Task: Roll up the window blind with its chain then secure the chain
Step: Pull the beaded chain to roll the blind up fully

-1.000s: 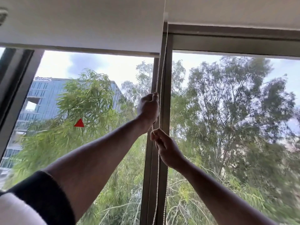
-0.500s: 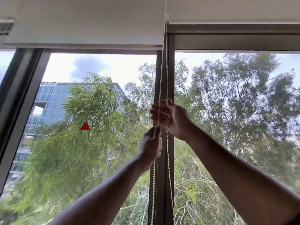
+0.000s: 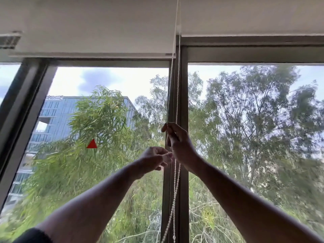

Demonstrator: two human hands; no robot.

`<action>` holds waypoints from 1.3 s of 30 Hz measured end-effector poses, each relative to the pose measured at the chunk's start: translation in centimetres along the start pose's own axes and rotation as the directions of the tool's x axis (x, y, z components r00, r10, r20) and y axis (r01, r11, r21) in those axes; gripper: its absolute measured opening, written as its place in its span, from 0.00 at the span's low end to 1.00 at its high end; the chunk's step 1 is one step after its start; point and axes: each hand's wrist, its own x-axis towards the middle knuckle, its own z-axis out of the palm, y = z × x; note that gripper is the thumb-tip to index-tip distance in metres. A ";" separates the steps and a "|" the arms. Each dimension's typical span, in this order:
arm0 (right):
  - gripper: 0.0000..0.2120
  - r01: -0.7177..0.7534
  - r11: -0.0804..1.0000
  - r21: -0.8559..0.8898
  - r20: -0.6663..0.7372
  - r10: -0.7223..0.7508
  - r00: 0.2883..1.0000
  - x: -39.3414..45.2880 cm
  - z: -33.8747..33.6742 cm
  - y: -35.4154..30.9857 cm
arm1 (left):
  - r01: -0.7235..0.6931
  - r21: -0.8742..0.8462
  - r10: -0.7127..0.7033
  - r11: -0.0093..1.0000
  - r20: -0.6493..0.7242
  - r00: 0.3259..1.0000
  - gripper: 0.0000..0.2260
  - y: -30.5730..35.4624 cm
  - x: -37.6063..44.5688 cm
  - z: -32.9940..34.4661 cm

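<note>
The white roller blind (image 3: 91,32) is rolled high, its bottom rail just above the top of the left pane. Its white beaded chain (image 3: 177,88) hangs in two strands down the dark mullion (image 3: 184,106) and runs out of the bottom of the view. My right hand (image 3: 180,144) is closed around the chain at mid-height. My left hand (image 3: 154,160) sits directly below and left of it, fingertips pinched at the chain just under the right hand. Where the chain ends is hidden.
A second white blind (image 3: 254,18) covers the top of the right pane. A ceiling vent (image 3: 8,41) shows at the far left. A small red triangle sticker (image 3: 92,144) is on the left glass. Trees and a building lie outside.
The blind's bottom rail has risen and uncovered the top of the window frame. My right hand went from below the left hand to above it and closed on the chain.
</note>
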 end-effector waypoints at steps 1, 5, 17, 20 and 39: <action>0.11 0.011 1.000 -0.012 0.003 -0.011 1.000 0.0 -0.3 0.1 | 0.023 -0.032 -0.025 0.999 -0.049 0.998 0.09 0.5 0.5 -1.0; 0.11 0.031 0.999 -0.040 0.018 -0.030 0.999 0.1 -1.4 0.1 | -0.061 -0.351 -0.032 0.934 -0.253 0.967 0.14 5.4 2.0 -3.2; 0.09 0.160 0.959 -0.233 0.202 -0.113 0.973 -4.5 -1.6 0.8 | -0.203 -0.544 0.036 0.814 -0.302 0.953 0.17 13.1 3.1 -1.3; 0.09 0.147 0.943 -0.299 0.265 -0.066 0.962 -5.3 -2.2 1.5 | -0.261 -0.513 0.099 0.818 -0.321 0.942 0.19 11.6 2.7 -0.5; 0.17 -0.374 0.780 0.501 -0.005 0.435 0.901 6.3 -2.5 -5.3 | -0.221 -0.489 0.147 0.844 -0.185 0.972 0.18 4.5 -1.1 5.0</action>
